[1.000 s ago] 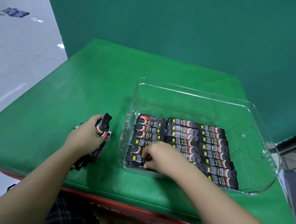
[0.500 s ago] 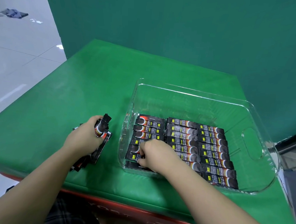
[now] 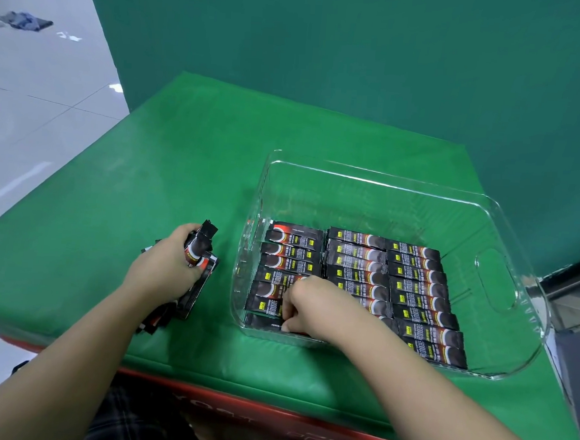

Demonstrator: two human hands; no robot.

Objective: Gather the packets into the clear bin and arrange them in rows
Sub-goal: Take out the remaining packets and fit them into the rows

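My left grip [image 3: 167,266] is clenched around a bundle of dark packets [image 3: 200,248], their ends sticking out above my fingers and below my wrist, resting on the green counter [image 3: 147,182] just outside the clear bin [image 3: 380,178]. The bin sits directly to the right of that grip, its near left wall between my two hands. My right grip [image 3: 313,305] reaches down inside the bin at its near left corner, fingers curled and pinching the nearest packet [image 3: 262,321] of the left column against the bin floor. Beyond and to the right of this grip the arranged packets [image 3: 414,290] lie flat in three columns, side by side and touching, filling the near part of the bin; the far part past them shows bare floor.
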